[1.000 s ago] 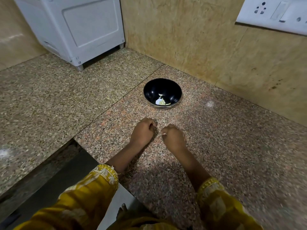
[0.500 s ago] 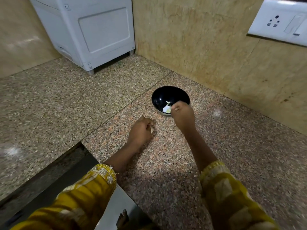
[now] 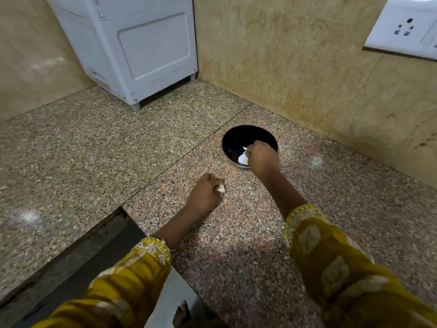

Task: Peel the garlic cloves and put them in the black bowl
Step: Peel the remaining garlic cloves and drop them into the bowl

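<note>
- Black bowl (image 3: 236, 140): sits directly under the right grip (image 3: 262, 159), with pale bits (image 3: 241, 158) lying in its bottom just left of the knuckles.
- Change: a second ago both grips were together on the surface, short of the bowl. The right one has since reached forward and now hangs over the bowl's near-right rim.
- Right grip state: fingers curled downward, with a pale scrap at the fingertips. Can't tell whether it's still pinched or already dropped.
- Can't tell either whether that piece is peeled clove or skin; too small.
- Garlic clove (image 3: 220, 189): pinched at the fingertips of the left grip (image 3: 204, 192), fingers curled round it.
- Left grip has barely moved. It rests on the surface, nearer the person than the right grip and to its left, apart from the bowl.
- Meaning: looks like a drop-off into the bowl is under way or just finished. The clove in the left grip is probably the next to work on, so the task isn't done.
- Granite surface (image 3: 236, 223): speckled pink-grey, carries the bowl and the left grip.
- Yellow sleeves (image 3: 331, 256) trail back from both grips toward the person.
- Beyond the right grip: beige wall (image 3: 295, 67). Further left stands a white appliance (image 3: 142, 48), and high on the right is a white socket plate (image 3: 402, 29).
</note>
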